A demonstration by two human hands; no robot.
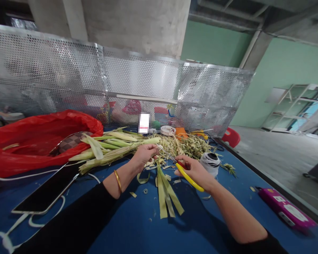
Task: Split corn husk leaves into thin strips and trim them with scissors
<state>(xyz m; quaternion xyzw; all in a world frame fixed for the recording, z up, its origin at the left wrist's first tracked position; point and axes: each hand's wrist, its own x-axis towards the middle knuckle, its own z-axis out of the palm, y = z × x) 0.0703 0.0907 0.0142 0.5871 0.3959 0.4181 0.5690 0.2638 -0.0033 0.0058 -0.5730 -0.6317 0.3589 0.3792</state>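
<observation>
My left hand [145,156], with a gold bangle at the wrist, pinches the top end of a small bunch of pale green leaf strips [164,197]. The strips fan out downward over the blue table. In my right hand [194,171] is a pair of scissors [189,177] with yellow and red handles. Its metal blades point left, their tips close to the fingers of my left hand and the top of the strips. Whether the blades touch anything I cannot make out. Behind my left hand lies a pile of long green leaves and stalks [119,144].
Dried plant scraps [193,144] lie heaped at the back. A spool of white cord [210,164] stands beyond my right hand. To the left are a red plastic bag [37,155] and a dark tablet [50,190] with white cables. A purple pack [284,208] lies at right.
</observation>
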